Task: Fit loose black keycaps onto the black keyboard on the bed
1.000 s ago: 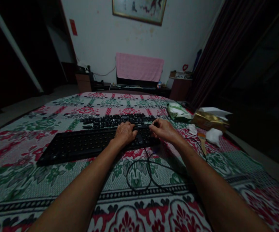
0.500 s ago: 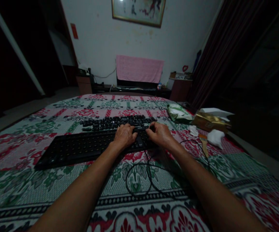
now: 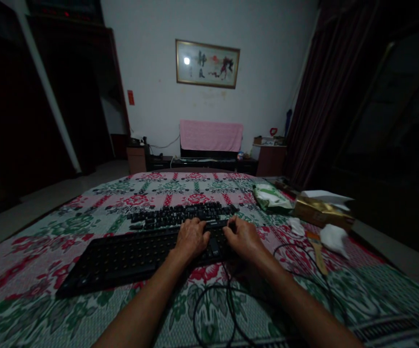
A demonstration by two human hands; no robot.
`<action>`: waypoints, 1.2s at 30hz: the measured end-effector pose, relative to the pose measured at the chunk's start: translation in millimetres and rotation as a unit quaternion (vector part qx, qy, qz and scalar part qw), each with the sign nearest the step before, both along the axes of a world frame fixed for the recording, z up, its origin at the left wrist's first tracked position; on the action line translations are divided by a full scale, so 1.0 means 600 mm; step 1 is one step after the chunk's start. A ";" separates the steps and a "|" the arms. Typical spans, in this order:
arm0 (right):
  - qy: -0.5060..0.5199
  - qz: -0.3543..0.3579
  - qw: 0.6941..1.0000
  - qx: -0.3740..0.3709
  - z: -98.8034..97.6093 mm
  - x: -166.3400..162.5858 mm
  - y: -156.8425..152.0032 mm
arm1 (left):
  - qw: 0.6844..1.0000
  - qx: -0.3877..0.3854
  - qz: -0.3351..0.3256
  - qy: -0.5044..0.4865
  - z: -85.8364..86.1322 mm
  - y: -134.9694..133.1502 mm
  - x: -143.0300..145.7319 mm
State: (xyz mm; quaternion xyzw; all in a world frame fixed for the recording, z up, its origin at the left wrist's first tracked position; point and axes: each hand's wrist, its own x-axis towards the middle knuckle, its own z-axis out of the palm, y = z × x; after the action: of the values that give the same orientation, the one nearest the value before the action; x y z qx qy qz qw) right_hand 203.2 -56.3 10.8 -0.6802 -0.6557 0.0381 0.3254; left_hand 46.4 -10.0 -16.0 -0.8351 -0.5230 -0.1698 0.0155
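A black keyboard [image 3: 122, 258] with bare key sockets lies across the flowered bedspread [image 3: 31, 270]. Just behind it sits a heap of loose black keycaps [image 3: 180, 215]. My left hand [image 3: 192, 238] rests on the keyboard's right part with its fingers curled down onto it. My right hand [image 3: 243, 237] is at the keyboard's right end, fingers pinched together by the far edge; what they hold is hidden. The keyboard's black cable [image 3: 227, 299] loops on the cover between my forearms.
To the right lie a green packet [image 3: 270, 197], a gold box [image 3: 321, 212] with white paper, white wads [image 3: 334, 238] and a small brush [image 3: 317, 247]. A pink-draped TV stand [image 3: 211, 137] lines the far wall. The bed's edge runs along the right.
The view has tilted up, showing more wall and the picture. My right hand has drawn slightly closer to my left; both stay at the keyboard's right end.
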 end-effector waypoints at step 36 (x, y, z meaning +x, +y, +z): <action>-0.052 0.018 0.998 -0.034 0.011 0.009 0.001 | 0.999 -0.023 0.004 0.040 0.007 0.003 -0.001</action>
State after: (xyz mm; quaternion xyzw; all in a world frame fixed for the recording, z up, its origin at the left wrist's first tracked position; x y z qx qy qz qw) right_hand 208.5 -55.8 17.5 -0.6799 -0.6822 0.0308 0.2672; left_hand 45.8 -8.2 -11.6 -0.8390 -0.5294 -0.1244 0.0177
